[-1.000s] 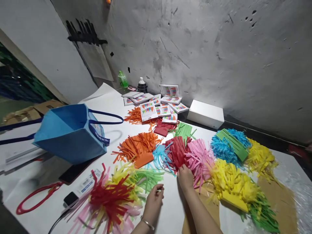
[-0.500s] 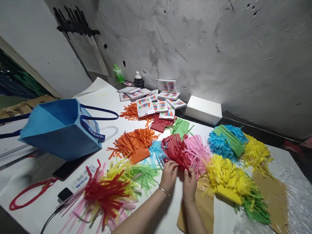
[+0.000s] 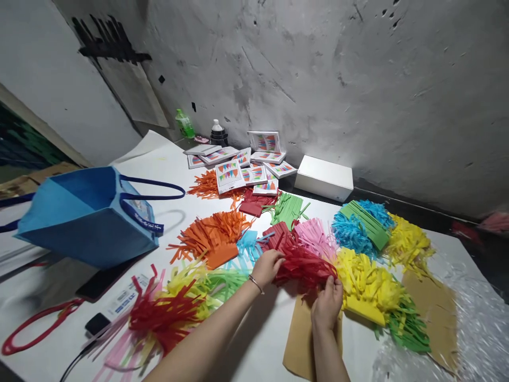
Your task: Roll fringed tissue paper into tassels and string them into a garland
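Lifted since half a second ago, the red fringed paper (image 3: 304, 265) now stretches between two hands that have drawn apart: the left hand (image 3: 267, 268) pinches one end, the right hand (image 3: 327, 307) grips the other, just above a brown paper sheet (image 3: 298, 345) on the white table (image 3: 262, 350). Nearest the camera, a loose red, yellow and pink fringe heap (image 3: 167, 313) lies blurred, beside what may be a phone (image 3: 97, 284). Yellow fringes (image 3: 366, 286) crowd the right hand; orange fringes (image 3: 210, 241) and pink fringes (image 3: 316, 237) lie just behind. A blue bag (image 3: 85, 217) stands left. Farther back: printed packets (image 3: 242, 167), a white box (image 3: 324, 178), a green bottle (image 3: 182, 123) against the wall.
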A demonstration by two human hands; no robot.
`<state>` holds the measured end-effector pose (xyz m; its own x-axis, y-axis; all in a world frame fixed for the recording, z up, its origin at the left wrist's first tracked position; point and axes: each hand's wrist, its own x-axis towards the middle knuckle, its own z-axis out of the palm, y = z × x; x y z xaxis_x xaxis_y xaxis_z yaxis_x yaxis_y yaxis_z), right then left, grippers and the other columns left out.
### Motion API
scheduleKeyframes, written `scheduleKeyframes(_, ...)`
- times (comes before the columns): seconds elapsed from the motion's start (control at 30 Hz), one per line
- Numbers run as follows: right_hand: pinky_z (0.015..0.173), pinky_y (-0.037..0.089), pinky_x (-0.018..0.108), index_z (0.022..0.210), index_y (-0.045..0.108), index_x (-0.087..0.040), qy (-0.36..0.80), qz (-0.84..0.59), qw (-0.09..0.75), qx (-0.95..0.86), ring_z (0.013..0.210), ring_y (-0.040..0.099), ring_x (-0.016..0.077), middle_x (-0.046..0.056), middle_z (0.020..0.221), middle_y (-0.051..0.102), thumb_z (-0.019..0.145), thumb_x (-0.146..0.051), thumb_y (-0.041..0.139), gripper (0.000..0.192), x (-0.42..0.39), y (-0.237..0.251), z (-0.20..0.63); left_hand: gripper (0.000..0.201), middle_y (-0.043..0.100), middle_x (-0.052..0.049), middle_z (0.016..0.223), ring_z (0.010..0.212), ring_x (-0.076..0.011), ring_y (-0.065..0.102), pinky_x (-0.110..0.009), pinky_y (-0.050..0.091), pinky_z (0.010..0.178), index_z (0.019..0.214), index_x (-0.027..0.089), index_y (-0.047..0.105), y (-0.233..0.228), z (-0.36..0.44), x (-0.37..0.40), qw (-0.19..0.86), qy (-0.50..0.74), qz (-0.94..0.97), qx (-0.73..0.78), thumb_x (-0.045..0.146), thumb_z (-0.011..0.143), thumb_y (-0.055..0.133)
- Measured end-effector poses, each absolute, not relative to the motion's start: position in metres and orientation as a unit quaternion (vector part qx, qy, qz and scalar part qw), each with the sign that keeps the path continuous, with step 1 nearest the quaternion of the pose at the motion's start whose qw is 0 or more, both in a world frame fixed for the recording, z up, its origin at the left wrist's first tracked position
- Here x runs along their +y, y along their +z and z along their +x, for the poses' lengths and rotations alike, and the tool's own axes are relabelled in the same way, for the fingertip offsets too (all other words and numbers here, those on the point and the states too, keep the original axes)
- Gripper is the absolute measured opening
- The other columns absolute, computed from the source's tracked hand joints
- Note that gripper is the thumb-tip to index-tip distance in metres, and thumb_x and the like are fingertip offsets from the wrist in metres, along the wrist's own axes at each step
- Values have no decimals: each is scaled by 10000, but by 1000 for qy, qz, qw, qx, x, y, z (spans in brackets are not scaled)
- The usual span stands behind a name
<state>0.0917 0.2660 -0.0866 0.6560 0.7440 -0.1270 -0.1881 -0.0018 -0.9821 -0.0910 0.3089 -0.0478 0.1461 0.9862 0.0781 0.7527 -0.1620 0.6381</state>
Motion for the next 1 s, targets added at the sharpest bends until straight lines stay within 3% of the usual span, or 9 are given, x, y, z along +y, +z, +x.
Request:
scheduleKeyframes(0.13, 692, 509, 271, 1054, 550, -169, 377, -597, 664, -246, 796, 617, 164, 51, 937, 643, 808, -521, 546, 430, 262, -83, 84, 239, 663, -87, 947, 950, -251, 581, -353, 433, 836, 914, 189, 686, -46, -67, 303, 227, 175, 737, 612, 383, 808, 596)
scheduleKeyframes(0.23, 695, 517, 275, 1038, 549, -164, 409, -585, 653, -251, 809, 627, 175, 66, 953, 654, 798, -521, 566, 430, 256, -80, 79, 225, 652, -121, 985, 997, -288, 570, -392, 421, 851, 906, 170, 685, -51, -55, 302, 224, 124, 730, 634, 338, 787, 594)
scheduleKeyframes(0.37, 668, 516, 262, 1040, 553, -179, 406, -597, 644, -254, 803, 635, 173, 53, 944, 665, 797, -512, 562, 413, 248, -82, 87, 215, 682, -86, 961, 909, -216, 621, -300, 448, 779, 903, 187, 698, -57, -63, 310, 254, 101, 719, 638, 273, 834, 513)
scheduleKeyframes(0.5, 713, 513, 274, 1090, 552, -183, 396, -593, 657, -244, 850, 637, 175, 52, 999, 664, 804, -517, 539, 439, 245, -91, 92, 274, 708, -42, 914, 845, -164, 641, -240, 451, 721, 934, 216, 704, -55, -68, 316, 270, 77, 720, 634, 330, 876, 461)
scheduleKeyframes(0.73, 759, 507, 300, 1052, 555, -153, 430, -579, 655, -226, 863, 643, 199, 84, 976, 675, 780, -515, 575, 453, 243, -104, 84, 301, 641, -139, 1077, 1057, -323, 543, -457, 402, 870, 972, 182, 689, -50, -33, 316, 204, 29, 730, 652, 362, 754, 586)
scheduleKeyframes(1.0, 805, 494, 304, 1039, 556, -165, 447, -595, 619, -251, 921, 642, 209, 95, 1015, 682, 803, -510, 564, 419, 232, -105, 88, 255, 611, -170, 1103, 1086, -315, 529, -453, 369, 909, 986, 150, 664, -55, -22, 323, 214, 21, 740, 637, 207, 753, 579)
